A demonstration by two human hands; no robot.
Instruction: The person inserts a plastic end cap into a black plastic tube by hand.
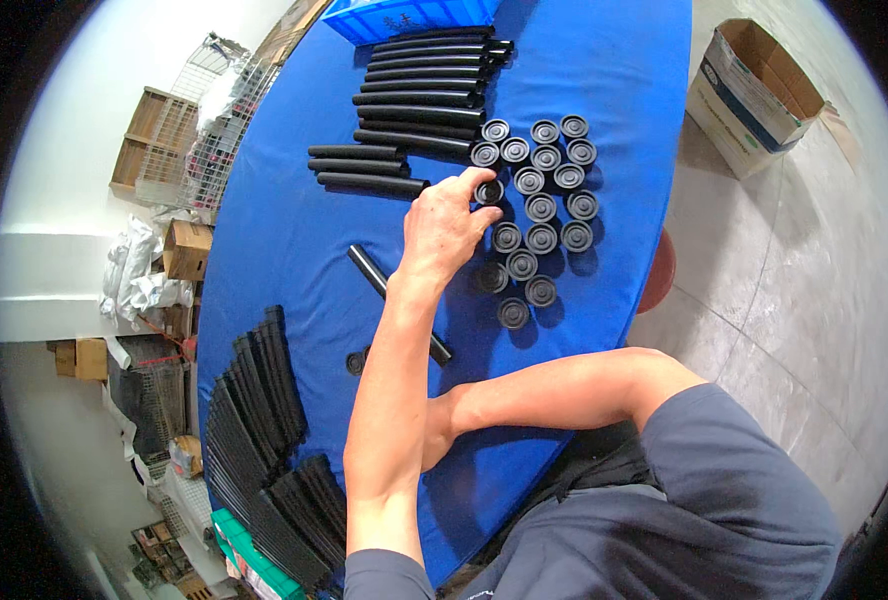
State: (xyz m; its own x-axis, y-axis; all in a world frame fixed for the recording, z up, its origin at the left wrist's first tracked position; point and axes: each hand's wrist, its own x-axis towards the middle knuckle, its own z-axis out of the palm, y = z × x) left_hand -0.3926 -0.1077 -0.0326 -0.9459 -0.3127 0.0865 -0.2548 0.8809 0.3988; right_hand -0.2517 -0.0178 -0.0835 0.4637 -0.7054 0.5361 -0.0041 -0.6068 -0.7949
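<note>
My left hand (442,225) reaches over the blue-covered table, thumb and forefinger pinched round the sides of a round black cap (489,192). Several similar ringed black caps (541,208) stand in loose rows to its right. Below it, my left forearm crosses over my right hand (443,425), whose fingers are hidden. A single black tube (366,268) lies slantwise beneath the left forearm, its lower end close to my right hand. Beside that forearm on the left lies another round black piece (356,362), with a second one partly covered by the arm.
Black tubes (419,98) lie side by side before a blue plastic crate (409,18) at the far end. More black tubes (254,400) are piled at the near left by a green container (254,560). An open cardboard box (749,100) stands on the floor at right.
</note>
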